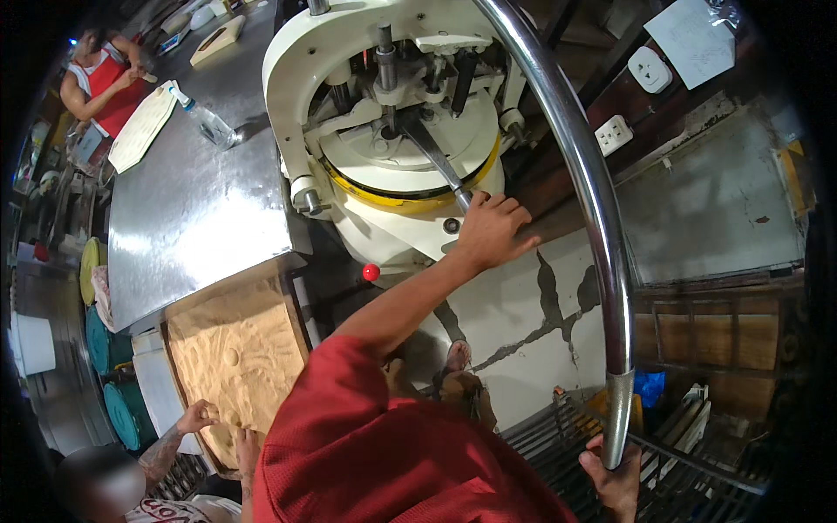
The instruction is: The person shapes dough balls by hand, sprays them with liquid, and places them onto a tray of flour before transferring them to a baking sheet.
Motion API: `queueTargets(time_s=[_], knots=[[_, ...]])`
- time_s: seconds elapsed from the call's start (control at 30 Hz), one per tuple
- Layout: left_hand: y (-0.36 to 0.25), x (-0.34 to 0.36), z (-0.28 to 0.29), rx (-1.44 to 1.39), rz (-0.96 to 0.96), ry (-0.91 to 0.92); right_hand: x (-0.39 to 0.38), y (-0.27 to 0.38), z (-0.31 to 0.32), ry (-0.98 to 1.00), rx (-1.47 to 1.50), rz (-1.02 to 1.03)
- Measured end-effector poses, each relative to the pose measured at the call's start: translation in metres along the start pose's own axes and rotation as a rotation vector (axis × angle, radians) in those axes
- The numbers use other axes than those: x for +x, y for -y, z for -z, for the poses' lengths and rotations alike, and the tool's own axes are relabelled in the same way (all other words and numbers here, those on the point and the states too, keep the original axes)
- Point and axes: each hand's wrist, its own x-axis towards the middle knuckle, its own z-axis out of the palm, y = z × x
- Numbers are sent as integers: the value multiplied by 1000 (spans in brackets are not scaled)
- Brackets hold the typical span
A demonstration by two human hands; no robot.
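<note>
R hand's (615, 481) fingers wrap the chrome bar's (597, 200) near end, prob. for leverage, L hand's (493, 234) touch the grey handle (433, 155) (can't tell if clenched) on the white press (357, 166), just right of the counter (200, 209); far-right wall paper (693, 42) illegible.

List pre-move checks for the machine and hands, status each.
1. Left hand at grey lever: ok, at its outer end; firmness of hold cannot tell.
2. Right hand at chrome bar: ok, at its lower end, partly hidden behind it.
3. Left hand outside the yellow rim: ok.
4. Co-worker's hands away from the machine: ok, over the floured tray.
5. Red knob free of hands: ok.
6. Space beneath the round white plate: cannot tell, hidden.
</note>
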Motion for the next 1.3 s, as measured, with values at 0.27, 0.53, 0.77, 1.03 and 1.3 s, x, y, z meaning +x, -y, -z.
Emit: queueTargets(time_s=[0.27,0.53,0.77,1.03,1.3], knots=[[79,-143,33,125,467,-173,40,-34,-45,-149,127,134],[162,-195,1,318,723,503,154,-95,-110,20,-99,245],[181,-148,4,320,909,937,150,-111,-112,-48,-65,287],[230,-183,27,241,1028,941,197,-119,-131,110,-130,209],[314,-336,10,308,971,907,219,-138,-149,94,-118,183]])
